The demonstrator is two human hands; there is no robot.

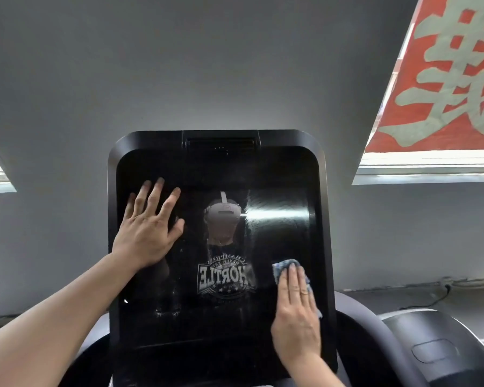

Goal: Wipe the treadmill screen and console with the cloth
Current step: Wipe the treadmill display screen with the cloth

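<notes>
Head view: treadmill screen (215, 219), dark glass, both hands on it.

Left hand (148, 224): fingers spread and straight, palm flat against the screen's upper left. Right hand (296, 308): fingers straight and together, pressing a blue cloth (287, 266) flat on the screen's lower right; cloth edges show above the fingertips and beside the hand. Black console frame (112, 191) surrounds the glass. Red banner (444, 79) hangs upper right.

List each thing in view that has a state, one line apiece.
treadmill screen: dark, off, smudged and streaked near its bottom.
cloth: pressed flat against the screen's lower right.
right hand: flat, fingers straight, pressing the cloth.
left hand: fingers spread, resting flat on the screen's upper left.
red banner: hanging at the window, upper right.
</notes>
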